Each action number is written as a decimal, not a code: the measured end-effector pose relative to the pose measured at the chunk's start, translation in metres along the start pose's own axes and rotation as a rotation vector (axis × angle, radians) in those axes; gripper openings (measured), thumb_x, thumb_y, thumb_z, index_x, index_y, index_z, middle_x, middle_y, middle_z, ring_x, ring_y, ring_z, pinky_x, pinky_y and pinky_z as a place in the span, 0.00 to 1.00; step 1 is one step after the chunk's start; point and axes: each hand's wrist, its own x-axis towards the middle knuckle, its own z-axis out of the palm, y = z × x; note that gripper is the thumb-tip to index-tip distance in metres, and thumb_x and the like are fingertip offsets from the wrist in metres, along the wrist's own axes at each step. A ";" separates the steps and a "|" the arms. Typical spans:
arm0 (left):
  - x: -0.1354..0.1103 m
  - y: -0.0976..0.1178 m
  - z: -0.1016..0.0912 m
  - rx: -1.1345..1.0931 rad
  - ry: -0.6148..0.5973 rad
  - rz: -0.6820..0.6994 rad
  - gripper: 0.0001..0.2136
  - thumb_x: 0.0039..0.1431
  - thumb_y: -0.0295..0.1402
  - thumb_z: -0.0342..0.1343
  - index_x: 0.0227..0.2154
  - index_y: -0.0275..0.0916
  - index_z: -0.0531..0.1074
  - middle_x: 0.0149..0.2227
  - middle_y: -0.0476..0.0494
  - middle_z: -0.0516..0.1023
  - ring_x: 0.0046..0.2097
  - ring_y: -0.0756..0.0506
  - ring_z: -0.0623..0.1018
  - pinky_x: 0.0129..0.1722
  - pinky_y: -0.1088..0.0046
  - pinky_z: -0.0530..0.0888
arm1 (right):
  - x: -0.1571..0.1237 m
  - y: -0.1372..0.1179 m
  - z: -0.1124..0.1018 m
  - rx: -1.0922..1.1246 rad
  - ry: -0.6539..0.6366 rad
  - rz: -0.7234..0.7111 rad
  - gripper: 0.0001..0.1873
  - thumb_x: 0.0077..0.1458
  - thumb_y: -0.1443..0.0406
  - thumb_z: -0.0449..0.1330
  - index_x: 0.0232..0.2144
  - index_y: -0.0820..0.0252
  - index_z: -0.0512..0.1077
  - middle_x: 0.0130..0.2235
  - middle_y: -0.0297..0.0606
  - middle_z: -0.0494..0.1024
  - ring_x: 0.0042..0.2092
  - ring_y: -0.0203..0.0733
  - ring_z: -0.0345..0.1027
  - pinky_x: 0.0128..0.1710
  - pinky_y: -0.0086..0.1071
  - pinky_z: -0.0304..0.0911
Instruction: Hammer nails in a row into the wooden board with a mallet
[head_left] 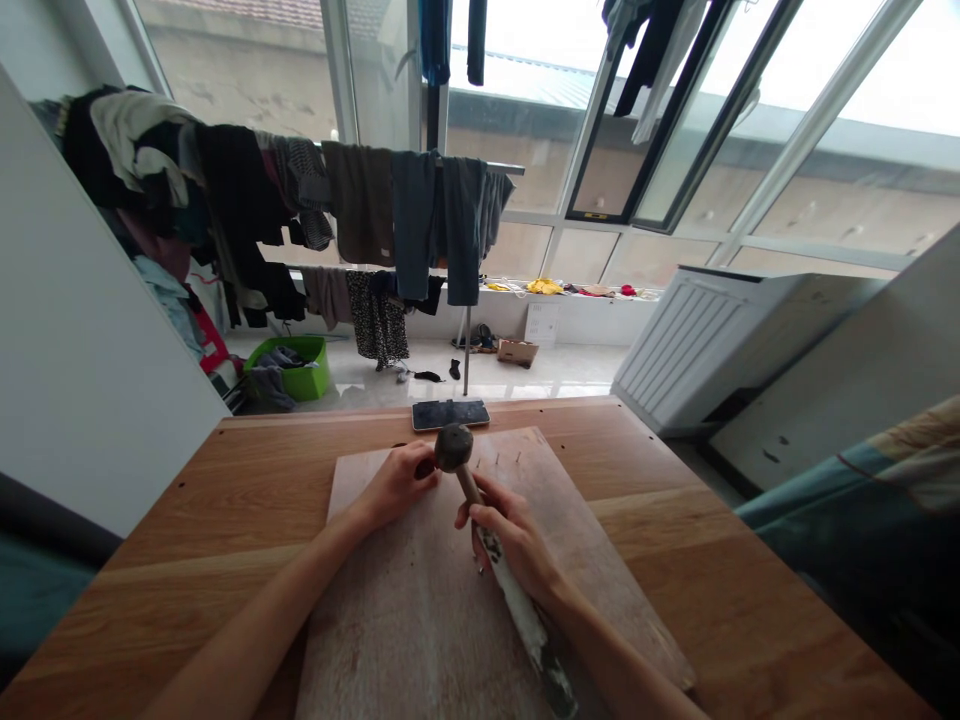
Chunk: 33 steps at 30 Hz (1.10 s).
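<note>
My right hand [510, 530] is wrapped round the handle of a hammer [491, 550], whose dark round head points away from me. Beneath it lies a flat wooden board [390, 610] on the table. My left hand [405, 480] rests at the board's far left part, fingers curled together just left of the hammer head. Whatever those fingers pinch, if anything, is too small and hidden to make out. Several thin nails [497, 459] stand up from the board's far edge, right of the hammer head.
A phone [450, 414] lies at the far edge of the wooden table [225, 500]. Beyond are a drying rack with hanging clothes [360, 200], a green tub [307, 370] and a cardboard box [517, 352] on the floor. A white ridged unit [690, 340] stands at the right.
</note>
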 end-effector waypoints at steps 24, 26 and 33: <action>-0.036 0.066 0.020 0.320 -0.456 0.319 0.22 0.72 0.26 0.42 0.66 0.35 0.60 0.68 0.36 0.64 0.70 0.43 0.61 0.68 0.60 0.62 | 0.003 -0.017 -0.056 0.180 0.458 -0.212 0.12 0.53 0.56 0.59 0.27 0.59 0.70 0.16 0.28 0.64 0.16 0.31 0.54 0.14 0.24 0.48; -0.038 0.061 0.014 0.314 -0.420 0.295 0.22 0.71 0.24 0.43 0.65 0.38 0.62 0.67 0.38 0.66 0.69 0.44 0.63 0.67 0.61 0.65 | 0.003 -0.018 -0.052 0.165 0.449 -0.211 0.11 0.53 0.57 0.60 0.28 0.59 0.70 0.19 0.28 0.67 0.16 0.30 0.55 0.14 0.24 0.49; -0.033 0.051 -0.002 0.326 -0.283 0.255 0.19 0.63 0.21 0.52 0.56 0.40 0.70 0.55 0.40 0.77 0.57 0.42 0.75 0.58 0.58 0.73 | 0.000 -0.023 -0.037 0.125 0.391 -0.183 0.12 0.52 0.58 0.61 0.37 0.59 0.72 0.28 0.30 0.72 0.17 0.29 0.57 0.13 0.24 0.53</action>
